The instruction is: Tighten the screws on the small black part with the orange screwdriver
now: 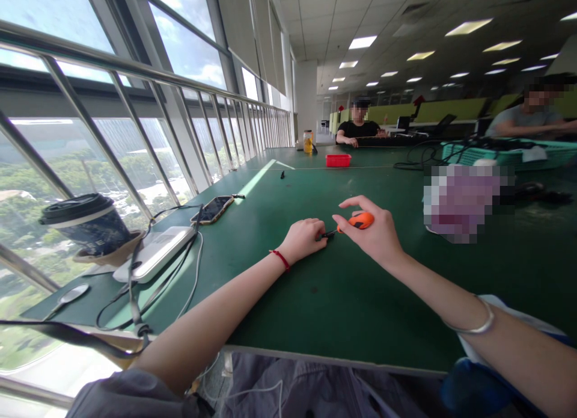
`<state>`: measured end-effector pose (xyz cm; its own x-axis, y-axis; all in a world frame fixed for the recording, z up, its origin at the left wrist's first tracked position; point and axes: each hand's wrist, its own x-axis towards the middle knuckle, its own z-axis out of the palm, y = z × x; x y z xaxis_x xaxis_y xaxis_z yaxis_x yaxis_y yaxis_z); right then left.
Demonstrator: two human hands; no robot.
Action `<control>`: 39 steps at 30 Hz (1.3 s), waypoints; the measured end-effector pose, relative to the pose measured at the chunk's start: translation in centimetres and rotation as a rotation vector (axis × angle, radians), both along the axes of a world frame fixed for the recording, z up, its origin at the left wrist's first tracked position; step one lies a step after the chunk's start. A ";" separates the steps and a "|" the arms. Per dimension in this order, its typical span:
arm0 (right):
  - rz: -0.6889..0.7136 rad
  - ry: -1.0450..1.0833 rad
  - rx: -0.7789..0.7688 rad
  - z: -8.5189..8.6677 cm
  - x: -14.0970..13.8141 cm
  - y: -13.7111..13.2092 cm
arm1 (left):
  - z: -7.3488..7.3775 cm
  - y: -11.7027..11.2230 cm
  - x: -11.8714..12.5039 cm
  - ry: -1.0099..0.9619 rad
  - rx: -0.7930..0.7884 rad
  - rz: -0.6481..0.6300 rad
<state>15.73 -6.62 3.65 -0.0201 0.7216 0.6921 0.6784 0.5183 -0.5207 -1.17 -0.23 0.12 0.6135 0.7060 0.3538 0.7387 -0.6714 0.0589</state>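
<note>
Far left there's a lidded paper coffee cup (97,228), then a slim white device (155,255) with cables and a phone (215,210) on the green tabletop (279,310). Next up, the left hand (303,240), fingers curled in tight, its grip pinching a small black part (329,234) just above the surface. Right beside it is an orange-handled screwdriver (362,220), long axis pretty much crosswise, shaft pointing left and slightly back toward the wearer, handle end to the right. Right hand's (377,236) grip is curved around that handle, index finger lifted clear of the thumb; can't tell how firmly.
</note>
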 end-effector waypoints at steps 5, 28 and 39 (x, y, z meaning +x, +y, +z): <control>-0.003 0.028 0.045 -0.2 0.0 0.2 | -0.1 0.1 0.0 0.001 0.000 -0.003; 0.010 -0.019 0.017 -0.1 0.1 0.1 | -0.2 0.1 0.0 -0.011 -0.004 -0.006; -0.021 -0.030 0.090 -0.3 0.1 0.3 | -0.2 0.2 -0.1 -0.009 -0.003 -0.015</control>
